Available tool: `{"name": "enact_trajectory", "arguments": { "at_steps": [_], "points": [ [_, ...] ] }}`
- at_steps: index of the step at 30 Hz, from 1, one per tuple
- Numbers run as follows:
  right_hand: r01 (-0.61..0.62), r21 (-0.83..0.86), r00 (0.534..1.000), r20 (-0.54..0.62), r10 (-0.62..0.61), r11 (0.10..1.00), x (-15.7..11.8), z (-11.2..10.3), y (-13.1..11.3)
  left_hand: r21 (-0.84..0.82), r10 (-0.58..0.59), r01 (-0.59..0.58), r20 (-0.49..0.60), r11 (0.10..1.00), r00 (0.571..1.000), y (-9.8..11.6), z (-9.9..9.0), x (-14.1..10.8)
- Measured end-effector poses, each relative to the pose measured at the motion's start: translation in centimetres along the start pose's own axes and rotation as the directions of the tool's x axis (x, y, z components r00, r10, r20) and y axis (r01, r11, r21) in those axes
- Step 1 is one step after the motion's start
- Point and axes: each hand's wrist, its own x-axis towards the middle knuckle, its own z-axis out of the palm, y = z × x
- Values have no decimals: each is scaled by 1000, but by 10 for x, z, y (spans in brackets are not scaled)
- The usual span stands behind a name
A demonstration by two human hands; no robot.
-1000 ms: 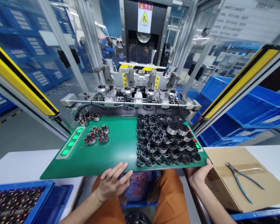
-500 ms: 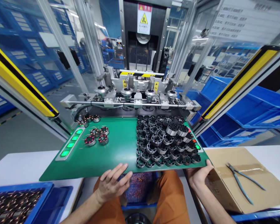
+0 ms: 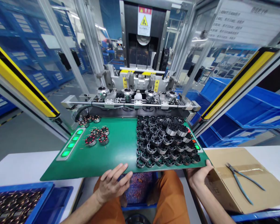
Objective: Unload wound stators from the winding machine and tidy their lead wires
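My left hand [image 3: 115, 183] lies at the front edge of the green worktop [image 3: 116, 155], fingers stretched out, holding nothing. At the worktop's right front corner, my right hand [image 3: 199, 175] has its thumb over the edge and its other fingers partly hidden beneath. Rows of bare stator cores [image 3: 162, 140] with black insulation cover the right half, some stacked on others. Several stators wound with copper wire [image 3: 103, 139] sit toward the left, thin wire ends sticking out. Behind the worktop stands a winding machine [image 3: 138, 96] with a row of metal heads.
Green-lit buttons [image 3: 71, 145] line the left side. Yellow posts [image 3: 240, 84] flank the machine. Cutting pliers [image 3: 244, 182] lie on a cardboard box [image 3: 268, 174] at right. A blue crate [image 3: 48, 189] of wound stators is at lower left; blue bins [image 3: 254, 105] are stacked at right.
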Motion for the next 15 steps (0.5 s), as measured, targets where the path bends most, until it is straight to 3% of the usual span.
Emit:
{"name": "enact_trajectory", "arguments": {
  "at_steps": [15],
  "points": [
    [5,5,1000,-3,-5,1000,-4,6,-4,-6,1,-1,2,1000,1000,1,-1,3]
  ]
}}
